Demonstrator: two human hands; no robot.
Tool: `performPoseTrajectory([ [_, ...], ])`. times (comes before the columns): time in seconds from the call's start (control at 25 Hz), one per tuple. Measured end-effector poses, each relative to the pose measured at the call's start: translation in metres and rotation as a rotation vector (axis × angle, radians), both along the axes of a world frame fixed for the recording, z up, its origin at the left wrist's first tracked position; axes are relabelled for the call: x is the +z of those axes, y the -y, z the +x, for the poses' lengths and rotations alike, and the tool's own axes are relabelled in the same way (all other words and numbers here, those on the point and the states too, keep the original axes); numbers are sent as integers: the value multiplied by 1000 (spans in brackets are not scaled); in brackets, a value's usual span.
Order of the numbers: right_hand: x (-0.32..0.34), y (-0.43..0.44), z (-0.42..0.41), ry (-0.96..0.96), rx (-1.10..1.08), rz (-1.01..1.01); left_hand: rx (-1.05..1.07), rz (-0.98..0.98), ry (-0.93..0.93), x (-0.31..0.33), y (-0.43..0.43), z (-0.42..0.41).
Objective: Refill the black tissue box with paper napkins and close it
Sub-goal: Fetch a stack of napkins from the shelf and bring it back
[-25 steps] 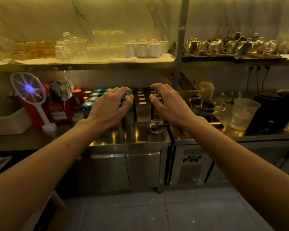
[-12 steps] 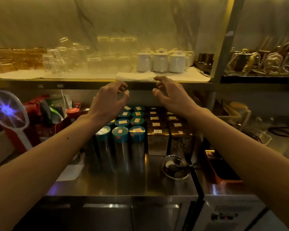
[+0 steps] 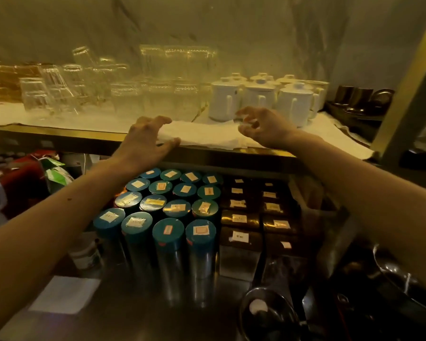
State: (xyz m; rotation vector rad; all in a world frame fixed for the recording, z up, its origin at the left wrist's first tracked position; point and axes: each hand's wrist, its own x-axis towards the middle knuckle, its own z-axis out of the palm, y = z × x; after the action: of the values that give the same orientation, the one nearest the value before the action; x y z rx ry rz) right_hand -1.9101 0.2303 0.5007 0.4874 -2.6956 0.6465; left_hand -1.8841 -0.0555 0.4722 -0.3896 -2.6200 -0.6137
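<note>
A flat stack of white paper napkins (image 3: 204,135) lies at the front edge of the upper shelf (image 3: 59,137). My left hand (image 3: 146,140) hovers at the stack's left end, fingers spread and curled, thumb at the shelf edge. My right hand (image 3: 261,124) is over the stack's right end, fingers clawed apart, holding nothing. No black tissue box is in view.
White lidded mugs (image 3: 256,97) and clear glasses (image 3: 123,94) stand right behind the napkins. Below the shelf, several teal-lidded metal canisters (image 3: 167,217) and dark labelled boxes (image 3: 253,215) crowd the steel counter (image 3: 133,316). A glass bowl (image 3: 268,313) sits at the front.
Both hands have risen from above the canisters to the upper shelf and now reach the ends of the napkin stack. The view has moved closer and tilted up.
</note>
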Motion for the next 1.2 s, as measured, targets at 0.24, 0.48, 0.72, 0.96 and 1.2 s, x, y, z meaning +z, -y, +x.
performPoseTrajectory([
  [0.24,7,-19,-65,213,49,34,2,-30,145,14,17,-38],
  [0.48,12,-12,-87,344,154,67,-145,-87,41,14,26,-53],
  [0.72,12,-10,-95,362,207,37,-200,-26,-10,13,30,-62],
  [0.96,17,-25,-94,482,270,-19,-242,-18,-101,9,31,-68],
  [1.2,13,-20,-92,445,265,-85,-253,47,-148,5,31,-73],
])
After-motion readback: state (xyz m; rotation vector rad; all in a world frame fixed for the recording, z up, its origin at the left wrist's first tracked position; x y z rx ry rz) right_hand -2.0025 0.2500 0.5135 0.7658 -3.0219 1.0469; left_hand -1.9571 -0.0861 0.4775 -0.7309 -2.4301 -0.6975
